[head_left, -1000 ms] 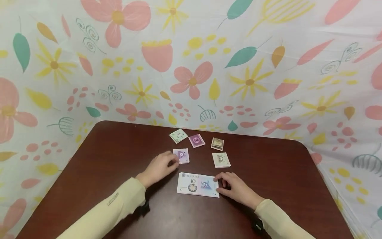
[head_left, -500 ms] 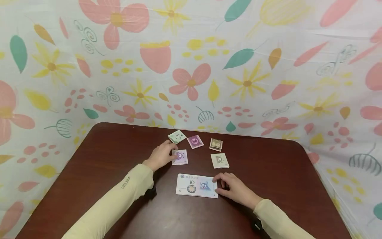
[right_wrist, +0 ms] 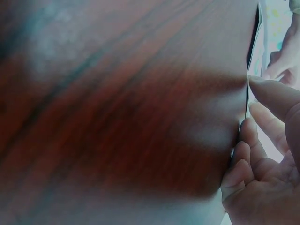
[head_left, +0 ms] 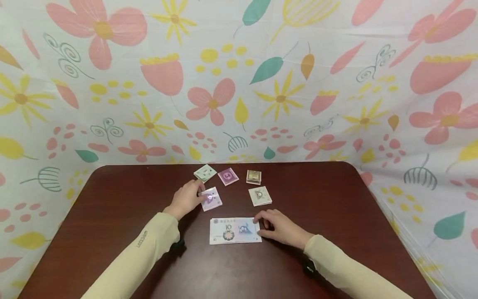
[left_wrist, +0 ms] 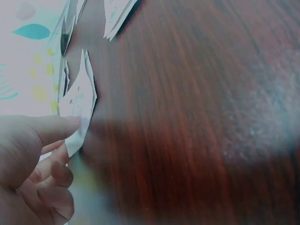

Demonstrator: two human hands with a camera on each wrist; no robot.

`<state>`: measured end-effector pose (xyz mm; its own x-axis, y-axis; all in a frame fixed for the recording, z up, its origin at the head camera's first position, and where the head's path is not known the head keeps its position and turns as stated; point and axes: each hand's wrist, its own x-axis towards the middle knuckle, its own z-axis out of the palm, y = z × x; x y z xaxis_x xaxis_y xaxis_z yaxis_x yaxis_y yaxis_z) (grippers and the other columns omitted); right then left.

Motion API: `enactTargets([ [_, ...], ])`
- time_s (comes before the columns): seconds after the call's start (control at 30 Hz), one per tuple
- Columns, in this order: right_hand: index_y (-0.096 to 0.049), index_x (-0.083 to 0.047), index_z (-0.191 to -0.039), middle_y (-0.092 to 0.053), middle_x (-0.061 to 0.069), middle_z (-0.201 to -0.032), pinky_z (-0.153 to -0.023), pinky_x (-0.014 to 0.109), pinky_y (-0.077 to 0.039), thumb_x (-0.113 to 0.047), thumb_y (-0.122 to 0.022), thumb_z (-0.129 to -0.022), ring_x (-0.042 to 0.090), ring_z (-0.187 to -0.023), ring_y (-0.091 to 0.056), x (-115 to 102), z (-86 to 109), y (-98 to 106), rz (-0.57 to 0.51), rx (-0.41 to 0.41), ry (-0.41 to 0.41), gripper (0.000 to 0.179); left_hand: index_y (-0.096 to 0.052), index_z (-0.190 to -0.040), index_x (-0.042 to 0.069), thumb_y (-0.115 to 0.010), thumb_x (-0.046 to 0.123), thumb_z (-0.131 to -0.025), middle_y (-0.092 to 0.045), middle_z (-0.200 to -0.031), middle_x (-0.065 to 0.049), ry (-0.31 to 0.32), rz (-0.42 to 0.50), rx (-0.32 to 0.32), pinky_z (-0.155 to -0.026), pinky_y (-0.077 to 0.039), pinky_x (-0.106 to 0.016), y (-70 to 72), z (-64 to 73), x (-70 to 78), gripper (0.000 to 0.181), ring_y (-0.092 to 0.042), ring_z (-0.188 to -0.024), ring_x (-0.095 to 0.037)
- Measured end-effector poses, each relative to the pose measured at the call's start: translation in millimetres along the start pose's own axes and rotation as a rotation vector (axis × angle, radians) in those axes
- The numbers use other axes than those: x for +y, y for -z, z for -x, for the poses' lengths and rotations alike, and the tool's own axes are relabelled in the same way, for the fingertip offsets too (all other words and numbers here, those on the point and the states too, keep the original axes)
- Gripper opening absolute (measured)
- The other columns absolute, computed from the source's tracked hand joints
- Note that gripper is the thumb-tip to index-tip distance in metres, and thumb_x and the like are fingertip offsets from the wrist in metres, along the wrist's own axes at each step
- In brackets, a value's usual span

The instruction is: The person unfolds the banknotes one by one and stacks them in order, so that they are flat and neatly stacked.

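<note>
In the head view my left hand [head_left: 185,199] pinches the left side of a folded purple play banknote [head_left: 212,199], which lies turned at an angle. The left wrist view shows the thumb [left_wrist: 61,129] on its upper face and a finger beneath. My right hand [head_left: 284,227] holds the right end of a flat white-blue play banknote [head_left: 235,231] marked 10, with thumb and index finger at its edge. More than one layer shows at this banknote's upper left. In the right wrist view it appears only as a thin edge beside the thumb [right_wrist: 272,96].
Several folded banknotes lie farther back: a green one [head_left: 205,172], a magenta one [head_left: 228,176], a brown one [head_left: 254,177] and a pale grey-green one [head_left: 260,195]. Dark wooden table [head_left: 123,207]; a flower-patterned cloth [head_left: 239,95] hangs behind its far edge.
My left hand has moved from the purple banknote's lower left to its upper left, and that banknote has turned. The right hand stays at the 10 banknote. The whole head view has shifted.
</note>
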<state>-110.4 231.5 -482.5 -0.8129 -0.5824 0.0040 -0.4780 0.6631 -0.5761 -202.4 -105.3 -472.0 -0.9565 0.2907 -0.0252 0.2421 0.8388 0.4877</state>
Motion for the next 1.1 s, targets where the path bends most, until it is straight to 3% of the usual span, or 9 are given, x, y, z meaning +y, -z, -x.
enactTargets([
  [0.17,-0.066,-0.018,-0.116,-0.052,-0.008,-0.083,-0.073,0.025,-0.04,-0.021,-0.078,-0.096,0.008,-0.082,-0.045,1,-1.6,1,-0.026,-0.007,0.0,0.024,-0.069,-0.107,0.01,-0.08,0.019,-0.092,-0.068,-0.097,-0.004,0.033,0.038,0.025,-0.073,-0.053,-0.045,-0.4,-0.2,-5.5,0.021,-0.066,-0.087,-0.024],
  [0.47,-0.067,-0.019,-0.114,-0.051,-0.009,-0.082,-0.072,0.025,-0.04,-0.016,-0.08,-0.093,0.008,-0.082,-0.046,0,-1.1,2,-0.045,0.019,0.0,0.025,-0.074,-0.099,0.008,-0.075,0.013,-0.094,-0.069,-0.088,-0.003,0.05,0.256,0.038,-0.075,-0.051,-0.037,-1.4,1.3,-20.4,0.007,-0.061,-0.082,-0.019],
  [0.67,-0.068,-0.02,-0.114,-0.052,-0.01,-0.082,-0.072,0.026,-0.04,-0.017,-0.079,-0.093,0.008,-0.08,-0.046,1,-5.7,2,-0.045,0.017,-0.01,0.024,-0.074,-0.095,0.009,-0.073,0.013,-0.095,-0.071,-0.089,-0.003,0.054,0.374,0.088,-0.08,-0.051,-0.038,2.1,8.3,-28.1,0.004,-0.064,-0.087,-0.022],
  [0.77,-0.068,-0.02,-0.112,-0.052,-0.011,-0.082,-0.072,0.026,-0.04,-0.016,-0.08,-0.093,0.007,-0.079,-0.047,0,-6.2,2,-0.032,0.026,-0.018,0.023,-0.073,-0.095,0.009,-0.074,0.012,-0.095,-0.069,-0.086,-0.003,0.07,0.45,0.096,-0.074,-0.049,-0.034,1.9,10.5,-28.9,0.004,-0.061,-0.081,-0.019],
  [0.97,-0.068,-0.018,-0.111,-0.052,-0.014,-0.08,-0.072,0.026,-0.04,-0.015,-0.08,-0.092,0.006,-0.078,-0.047,0,-7.9,1,-0.022,0.031,-0.019,0.023,-0.07,-0.1,0.001,-0.073,0.007,-0.096,-0.063,-0.077,-0.009,0.113,0.706,0.079,-0.055,-0.042,-0.026,1.6,17.4,-23.1,0.008,-0.05,-0.059,-0.014],
  [1.1,-0.068,-0.018,-0.111,-0.052,-0.014,-0.08,-0.072,0.026,-0.041,-0.014,-0.08,-0.092,0.005,-0.077,-0.047,-1,-8.4,2,-0.018,0.026,-0.014,0.023,-0.069,-0.104,-0.001,-0.073,0.008,-0.096,-0.064,-0.08,-0.013,0.13,0.819,0.06,-0.054,-0.04,-0.026,1.0,24.1,-14.2,0.013,-0.048,-0.059,-0.014],
])
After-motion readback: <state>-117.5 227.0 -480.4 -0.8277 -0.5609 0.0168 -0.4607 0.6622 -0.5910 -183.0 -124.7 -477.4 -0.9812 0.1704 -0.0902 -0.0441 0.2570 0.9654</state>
